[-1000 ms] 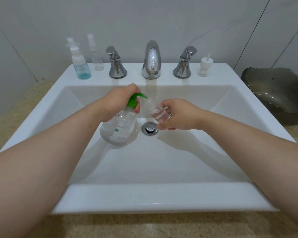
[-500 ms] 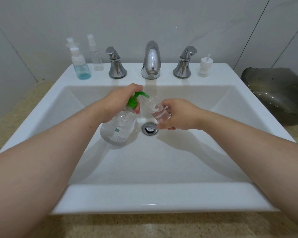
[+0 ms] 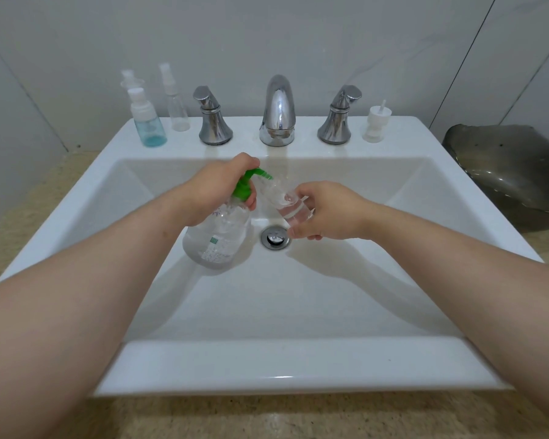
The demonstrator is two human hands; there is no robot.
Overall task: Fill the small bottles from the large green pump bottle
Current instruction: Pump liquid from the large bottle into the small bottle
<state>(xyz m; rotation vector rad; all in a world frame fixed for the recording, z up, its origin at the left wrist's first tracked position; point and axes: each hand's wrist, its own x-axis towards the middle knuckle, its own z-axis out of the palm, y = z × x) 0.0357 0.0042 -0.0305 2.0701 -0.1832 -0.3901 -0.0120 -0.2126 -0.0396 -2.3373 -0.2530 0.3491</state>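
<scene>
1. The left hand (image 3: 216,191) is curled around the neck of the large pump bottle (image 3: 219,242), with one finger lying on top of the green pump head (image 3: 246,185).
2. The pump bottle is held tilted over the basin of the white sink (image 3: 267,369), just left of the metal drain (image 3: 275,237). It is clear and holds clear liquid.
3. Its label shows a small green patch and rows of fine print, too small and blurred to read; no brand can be made out.
4. The right hand (image 3: 327,210) pinches a small clear bottle (image 3: 287,205), fingers wrapped round its lower part. The bottle leans with its open mouth at the green nozzle tip.
5. On the back ledge, at left, stand a blue-tinted bottle (image 3: 148,128) with a white top, another white-topped bottle (image 3: 130,79) mostly hidden behind it, and a slim clear spray bottle (image 3: 176,106). None shows legible writing.
6. The chrome faucet (image 3: 278,112) sits between two chrome handles (image 3: 213,122).
7. A loose white pump cap (image 3: 374,125) stands on the ledge at right.
</scene>
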